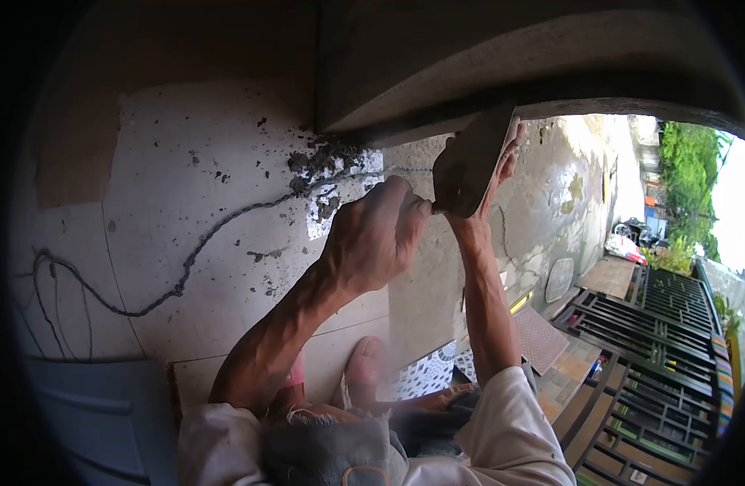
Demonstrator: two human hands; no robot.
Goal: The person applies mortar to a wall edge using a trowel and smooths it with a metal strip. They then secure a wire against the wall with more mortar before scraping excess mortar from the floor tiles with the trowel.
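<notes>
Pale, mortar-flecked wall meets a concrete beam overhead, and dark wet mortar clings in the joint between the 2. A twisted cable runs across the wall. Both arms reach up to a dark flat board held just under the beam. The left hand is curled into a tight fist, its knuckles meeting the board's lower corner; what lies inside the fist is hidden. The right hand lies behind the board, its fingers stretched out straight along the far edge. A black metal gate stands at the right.
</notes>
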